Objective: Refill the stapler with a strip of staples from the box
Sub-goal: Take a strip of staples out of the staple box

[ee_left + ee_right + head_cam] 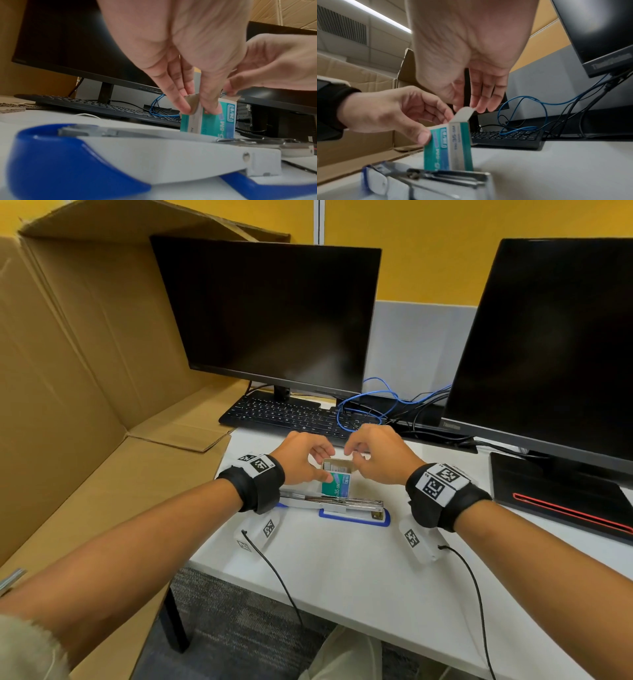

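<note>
My forearms are bare. Each wrist wears a broad black fabric band; the left band (pixel 255 484) and the right band (pixel 445 498) both carry white panels printed with black square-patterned tags on top. Under each wrist hangs a white camera housing with more of those tags (left one (pixel 258 534), right one (pixel 419 542)), and a thin black cable (pixel 274 570) trails from each back toward me. A fuzzy cream sleeve (pixel 24 648) bunches at my left upper arm. Light trousers (pixel 342 655) cover my legs.
</note>
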